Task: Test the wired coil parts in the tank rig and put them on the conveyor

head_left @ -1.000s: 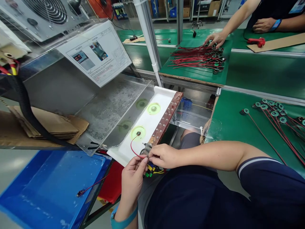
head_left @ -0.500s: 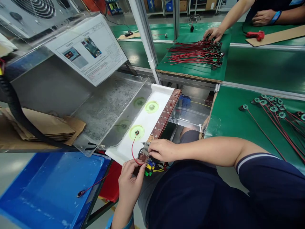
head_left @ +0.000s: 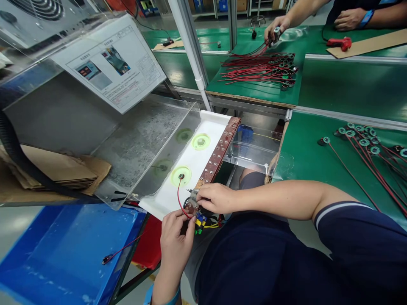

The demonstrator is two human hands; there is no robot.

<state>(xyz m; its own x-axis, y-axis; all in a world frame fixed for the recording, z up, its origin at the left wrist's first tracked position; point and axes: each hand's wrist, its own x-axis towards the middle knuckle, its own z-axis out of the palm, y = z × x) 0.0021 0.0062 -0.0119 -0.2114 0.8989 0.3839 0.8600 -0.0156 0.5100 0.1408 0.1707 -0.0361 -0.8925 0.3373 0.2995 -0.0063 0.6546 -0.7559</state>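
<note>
My left hand [head_left: 177,235] pinches the free end of a red wire [head_left: 179,199] between thumb and fingers, beside the front end of a brown studded strip [head_left: 219,148]. The wire curves up to a small round part [head_left: 181,176] seated in the nearer pale-green ring [head_left: 174,182] on a white board [head_left: 186,163]. My right hand [head_left: 216,198] has its fingers closed on a grey clamp-like piece [head_left: 193,196] on the strip; its fingertips are partly hidden. Blue, yellow and green terminal blocks [head_left: 199,221] sit just below, between the hands.
A clear acrylic guard [head_left: 159,163] stands left of the board. At lower left, a blue bin [head_left: 63,250] holds one red-wired part [head_left: 107,258]. Several wired round parts [head_left: 362,137] lie on the green bench at right. Across it, a co-worker's hand [head_left: 276,29] holds wired parts.
The co-worker's hand has lifted some wired parts off the pile. My left hand has shifted slightly right with the wire; my right hand stays at the grey piece. The view has moved slightly.
</note>
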